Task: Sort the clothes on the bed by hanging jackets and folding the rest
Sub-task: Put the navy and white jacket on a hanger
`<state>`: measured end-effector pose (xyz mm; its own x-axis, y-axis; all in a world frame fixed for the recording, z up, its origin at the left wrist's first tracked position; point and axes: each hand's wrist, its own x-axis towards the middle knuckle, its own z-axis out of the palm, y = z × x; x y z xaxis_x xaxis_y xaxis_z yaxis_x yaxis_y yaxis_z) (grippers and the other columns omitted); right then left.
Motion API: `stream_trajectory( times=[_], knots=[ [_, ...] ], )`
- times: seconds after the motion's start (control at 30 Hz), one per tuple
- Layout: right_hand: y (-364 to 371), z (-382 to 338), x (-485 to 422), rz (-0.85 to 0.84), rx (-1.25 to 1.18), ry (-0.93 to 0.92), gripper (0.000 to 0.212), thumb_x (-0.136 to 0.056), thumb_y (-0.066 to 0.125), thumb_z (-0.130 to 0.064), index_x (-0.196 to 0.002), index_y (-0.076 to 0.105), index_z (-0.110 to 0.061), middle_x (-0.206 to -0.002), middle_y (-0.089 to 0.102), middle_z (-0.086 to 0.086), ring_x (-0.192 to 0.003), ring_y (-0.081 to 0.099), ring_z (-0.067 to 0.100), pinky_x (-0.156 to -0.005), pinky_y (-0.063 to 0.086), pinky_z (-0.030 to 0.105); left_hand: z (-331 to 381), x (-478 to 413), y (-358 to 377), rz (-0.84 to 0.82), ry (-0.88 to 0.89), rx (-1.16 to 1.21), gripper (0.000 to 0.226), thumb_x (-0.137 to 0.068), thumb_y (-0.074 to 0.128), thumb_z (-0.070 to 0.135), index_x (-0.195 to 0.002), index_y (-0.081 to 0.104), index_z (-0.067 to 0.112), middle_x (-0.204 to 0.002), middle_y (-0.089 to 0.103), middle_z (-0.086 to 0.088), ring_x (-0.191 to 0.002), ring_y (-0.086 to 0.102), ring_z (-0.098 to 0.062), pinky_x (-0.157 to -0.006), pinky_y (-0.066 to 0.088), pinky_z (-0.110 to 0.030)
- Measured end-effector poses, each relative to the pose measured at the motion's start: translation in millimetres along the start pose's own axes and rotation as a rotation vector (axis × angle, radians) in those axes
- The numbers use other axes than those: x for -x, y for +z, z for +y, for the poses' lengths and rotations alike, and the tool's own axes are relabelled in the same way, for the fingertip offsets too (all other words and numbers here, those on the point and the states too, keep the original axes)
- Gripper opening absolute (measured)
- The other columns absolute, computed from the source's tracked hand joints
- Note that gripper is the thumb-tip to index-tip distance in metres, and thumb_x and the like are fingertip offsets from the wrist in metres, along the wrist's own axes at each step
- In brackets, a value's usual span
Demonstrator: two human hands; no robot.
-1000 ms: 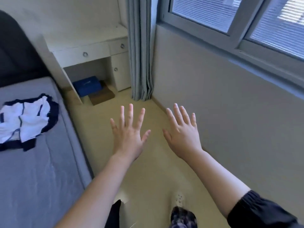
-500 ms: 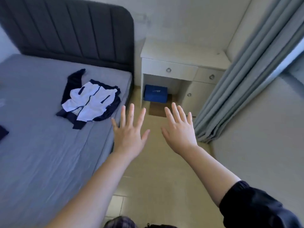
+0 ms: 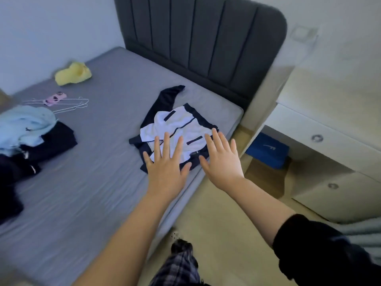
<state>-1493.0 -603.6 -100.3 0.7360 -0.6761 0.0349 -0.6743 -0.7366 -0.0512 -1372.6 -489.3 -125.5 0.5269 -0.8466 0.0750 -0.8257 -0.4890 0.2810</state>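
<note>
A white and navy jacket [image 3: 177, 124] lies crumpled near the right edge of the grey bed [image 3: 86, 182], close to the headboard. My left hand [image 3: 167, 168] and my right hand [image 3: 222, 162] are stretched out with fingers spread, held in front of the jacket's near edge; both hold nothing. A pile of light blue and dark clothes [image 3: 31, 137] sits at the bed's left side. A yellow garment [image 3: 73, 74] lies at the far corner. Thin wire hangers [image 3: 72, 104] lie beside the pile.
A dark padded headboard [image 3: 206, 38] stands behind the bed. To the right is a white bedside desk [image 3: 321, 129] with drawers, a blue box [image 3: 268, 151] under it. A small pink object [image 3: 54, 98] lies by the hangers. My legs stand on the beige floor [image 3: 216, 219].
The view has swung left from the window wall and floor to the bed. My hands stay spread open and now hover by the white and navy jacket.
</note>
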Motion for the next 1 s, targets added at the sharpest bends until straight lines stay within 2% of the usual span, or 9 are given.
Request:
stream_trajectory(
  times=[0.23, 0.47, 0.57, 0.7, 0.8, 0.87, 0.9, 0.97, 1.0],
  knots=[
    [80.2, -5.4, -151.6, -0.165, -0.028, -0.115, 0.064, -0.099, 0.027, -0.044, -0.153, 0.008, -0.014, -0.161, -0.002, 0.007, -0.148, 0.001, 0.024, -0.119, 0.007, 0.049, -72.0, -127.9, 58.4, -0.132, -0.2, -0.013, 0.069, -0.097, 0.035, 0.051, -0.152, -0.002, 0.032, -0.161, -0.01, -0.005, -0.147, -0.011, -0.029, -0.112, 0.01, -0.062],
    [233.3, 5.5, -224.8, -0.4, -0.012, -0.178, 0.07, -0.097, 0.031, -0.051, -0.153, 0.002, -0.018, -0.161, -0.007, 0.005, -0.148, 0.0, 0.023, -0.118, 0.008, 0.047, -144.5, -176.1, 176.4, -0.354, -0.568, 0.256, 0.068, -0.099, 0.035, 0.048, -0.152, -0.005, 0.033, -0.161, -0.011, -0.003, -0.147, -0.008, -0.026, -0.115, 0.008, -0.054],
    [303.9, 10.9, -250.0, -0.477, 0.051, -0.259, 0.077, -0.095, 0.038, -0.054, -0.153, 0.004, -0.016, -0.161, -0.008, 0.008, -0.148, 0.003, 0.026, -0.117, 0.011, 0.049, -169.3, -187.5, 236.1, -0.4, -0.729, 0.515, 0.068, -0.1, 0.042, 0.035, -0.154, 0.004, 0.019, -0.16, 0.004, -0.009, -0.147, 0.005, -0.026, -0.118, 0.014, -0.044],
    [384.9, 25.2, -280.8, -0.621, 0.136, -0.283, 0.103, -0.083, 0.053, -0.065, -0.152, -0.01, -0.021, -0.156, -0.027, 0.008, -0.147, -0.011, 0.03, -0.112, 0.015, 0.061, -182.7, -193.0, 308.9, -0.383, -1.27, 1.168, 0.054, -0.101, 0.046, 0.022, -0.149, 0.025, 0.008, -0.153, 0.031, -0.01, -0.137, 0.034, -0.026, -0.109, 0.027, -0.033],
    [433.4, 41.5, -295.6, -0.775, 0.209, -0.278, 0.125, -0.072, 0.065, -0.067, -0.146, -0.028, -0.027, -0.15, -0.04, 0.008, -0.144, -0.022, 0.034, -0.108, 0.012, 0.068, -178.3, -200.2, 358.7, -0.437, -1.416, 1.27, 0.058, -0.099, 0.05, 0.025, -0.148, 0.025, 0.009, -0.151, 0.032, -0.009, -0.136, 0.035, -0.027, -0.107, 0.029, -0.038],
    [459.8, 53.2, -298.9, -0.813, 0.275, -0.322, 0.129, -0.07, 0.067, -0.067, -0.144, -0.031, -0.028, -0.15, -0.04, 0.009, -0.143, -0.023, 0.035, -0.107, 0.012, 0.069, -173.3, -209.2, 385.1, -0.427, -1.494, 1.364, 0.045, -0.098, 0.052, 0.028, -0.138, 0.043, 0.01, -0.13, 0.047, -0.011, -0.117, 0.048, -0.026, -0.096, 0.038, -0.038],
    [471.0, 58.5, -300.3, -0.814, 0.304, -0.347, 0.129, -0.071, 0.069, -0.065, -0.144, -0.031, -0.028, -0.151, -0.038, 0.009, -0.144, -0.022, 0.035, -0.106, 0.013, 0.07, -171.0, -215.6, 396.6, -0.401, -1.524, 1.453, 0.03, -0.097, 0.052, 0.029, -0.121, 0.055, 0.01, -0.11, 0.052, -0.01, -0.098, 0.052, -0.023, -0.083, 0.04, -0.034],
    [490.4, 68.6, -305.5, -0.782, 0.344, -0.385, 0.125, -0.074, 0.072, -0.053, -0.145, -0.028, -0.028, -0.153, -0.034, 0.01, -0.145, -0.018, 0.034, -0.106, 0.015, 0.069, -168.9, -231.0, 415.5, -0.31, -1.595, 1.636, 0.014, -0.098, 0.051, 0.024, -0.093, 0.058, 0.013, -0.085, 0.053, -0.004, -0.072, 0.049, -0.016, -0.066, 0.038, -0.028],
    [497.9, 73.4, -310.2, -0.753, 0.362, -0.403, 0.122, -0.077, 0.073, -0.045, -0.146, -0.026, -0.027, -0.154, -0.032, 0.01, -0.145, -0.015, 0.034, -0.106, 0.015, 0.068, -168.6, -238.5, 425.2, -0.266, -1.608, 1.664, 0.011, -0.097, 0.051, 0.022, -0.093, 0.057, 0.014, -0.085, 0.056, -0.004, -0.073, 0.052, -0.018, -0.067, 0.04, -0.029]
  ],
)
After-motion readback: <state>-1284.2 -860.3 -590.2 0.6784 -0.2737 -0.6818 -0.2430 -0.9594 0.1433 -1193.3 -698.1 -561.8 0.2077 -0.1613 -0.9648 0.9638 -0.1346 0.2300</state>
